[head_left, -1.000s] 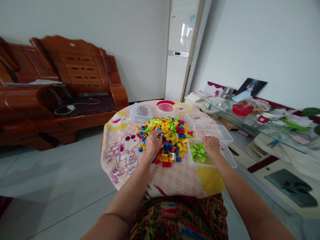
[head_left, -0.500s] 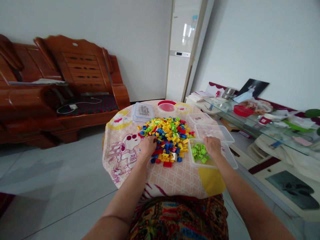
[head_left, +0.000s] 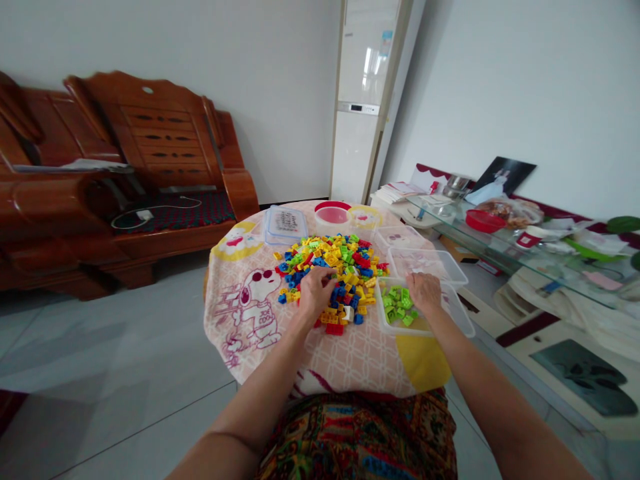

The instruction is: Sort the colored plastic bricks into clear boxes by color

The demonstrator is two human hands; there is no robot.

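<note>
A loose heap of toy building bricks (head_left: pixel 345 255) in yellow, blue, red and green lies on a round table covered with a printed cloth (head_left: pixel 340 360). My left hand (head_left: pixel 316 292) is at the heap's near left side, thumb and fingers pinched together; what sits between the fingertips is too small to make out. A clear plastic box (head_left: pixel 395 330) at the right holds several light green bricks (head_left: pixel 399 305) in its left part. My right hand (head_left: pixel 424 292) reaches over this box with its fingers curled closed on the far rim.
Behind the box lies another clear container (head_left: pixel 453 267). A blue-rimmed lidded box (head_left: pixel 286 225) and a round tub (head_left: pixel 333 219) stand at the table's far side. To the right is a cluttered glass shelf (head_left: pixel 525 257); a wooden bench (head_left: pixel 165 153) stands left.
My left hand has moved right and slightly forward, from the heap's left edge onto its nearer middle. My right hand stays at the box.
</note>
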